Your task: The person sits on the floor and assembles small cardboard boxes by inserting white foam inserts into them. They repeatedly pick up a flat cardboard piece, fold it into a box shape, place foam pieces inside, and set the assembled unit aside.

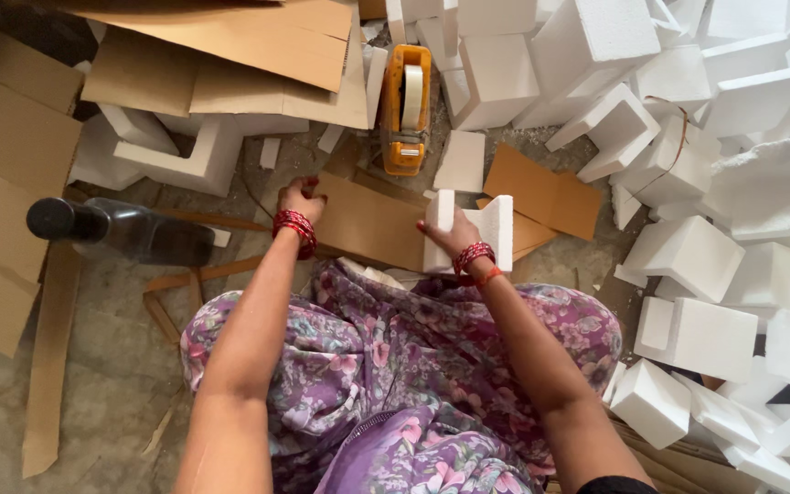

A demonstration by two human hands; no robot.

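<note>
Gripping a white foam block (486, 229), the right hand (445, 236) closes its fingers around the block's left edge, holding it upright just beyond the knees. The left hand (302, 199) is curled onto the near-left edge of a flat cardboard sheet (372, 220) lying on the floor; whether it pinches the sheet or only presses it, I cannot tell. At twelve o'clock from the hands stands an orange tape dispenser (405, 108). At nine o'clock lies a dark bottle (121, 232) on its side. From one to four o'clock, loose foam pieces (733, 256) are heaped.
</note>
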